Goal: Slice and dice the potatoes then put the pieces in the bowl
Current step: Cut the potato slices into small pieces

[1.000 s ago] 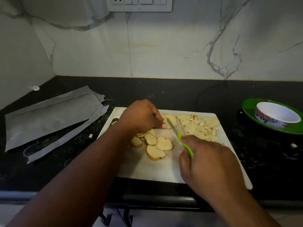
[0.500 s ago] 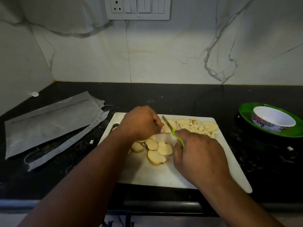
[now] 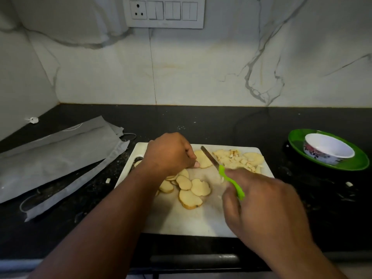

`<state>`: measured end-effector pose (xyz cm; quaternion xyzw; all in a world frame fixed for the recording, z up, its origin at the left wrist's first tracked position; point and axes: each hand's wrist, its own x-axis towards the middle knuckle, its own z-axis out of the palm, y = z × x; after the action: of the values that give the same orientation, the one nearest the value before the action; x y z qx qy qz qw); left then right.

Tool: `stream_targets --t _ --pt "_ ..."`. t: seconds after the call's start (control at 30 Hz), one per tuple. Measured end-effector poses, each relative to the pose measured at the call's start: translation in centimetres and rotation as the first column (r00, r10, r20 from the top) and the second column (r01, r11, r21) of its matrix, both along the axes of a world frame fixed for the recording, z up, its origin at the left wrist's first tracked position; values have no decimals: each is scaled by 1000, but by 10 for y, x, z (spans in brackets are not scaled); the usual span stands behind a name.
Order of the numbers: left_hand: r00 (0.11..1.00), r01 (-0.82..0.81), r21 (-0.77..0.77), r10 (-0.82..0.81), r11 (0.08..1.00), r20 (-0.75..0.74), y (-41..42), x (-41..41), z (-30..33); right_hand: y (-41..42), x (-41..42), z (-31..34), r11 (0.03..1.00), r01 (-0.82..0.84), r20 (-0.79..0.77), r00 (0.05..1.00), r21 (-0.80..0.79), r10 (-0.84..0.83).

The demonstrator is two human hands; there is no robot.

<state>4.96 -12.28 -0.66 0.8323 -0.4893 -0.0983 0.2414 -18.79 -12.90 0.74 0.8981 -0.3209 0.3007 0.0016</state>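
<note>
A white cutting board (image 3: pixel 193 222) lies on the black counter. Several round potato slices (image 3: pixel 193 190) are spread across its middle, and a heap of diced potato (image 3: pixel 231 158) sits at its far right. My left hand (image 3: pixel 171 154) holds down a potato slice (image 3: pixel 203 160) at the far side of the board with curled fingers. My right hand (image 3: pixel 261 204) grips the green handle of a knife (image 3: pixel 213 160), whose blade lies along the right edge of that slice. A white bowl with a floral pattern (image 3: pixel 330 148) stands empty on a green plate (image 3: pixel 358 166) at the right.
A grey bag (image 3: pixel 58 156) lies flat on the counter to the left of the board. Small potato bits (image 3: pixel 108 180) are scattered on the black counter. The marble wall with a switch panel (image 3: pixel 164 12) rises behind.
My right hand has drawn back toward me and to the right with the knife, and the blade now lies beside the held slice. My left hand has stayed on the slice.
</note>
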Motion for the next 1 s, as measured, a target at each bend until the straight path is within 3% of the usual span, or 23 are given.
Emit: stream_targets --t 0.13,0.27,0.53,0.8,1.0 --pt "1000 -1 3 1 1000 3 -1 0 -3 -13 41 1 997 -13 -108 994 75 21" --pt "999 -22 -4 22 1000 -24 -4 4 -6 -5 29 -10 995 -8 -165 986 102 25" --pt "1000 2 16 -2 1000 -8 -2 6 -7 12 -21 -11 999 -1 -40 999 51 3" --pt "996 -16 17 14 1000 83 6 2 -1 -9 41 -4 997 -22 -100 995 71 30" --pt "999 -25 19 24 999 45 2 6 -4 3 10 -27 990 -11 -103 994 140 25"
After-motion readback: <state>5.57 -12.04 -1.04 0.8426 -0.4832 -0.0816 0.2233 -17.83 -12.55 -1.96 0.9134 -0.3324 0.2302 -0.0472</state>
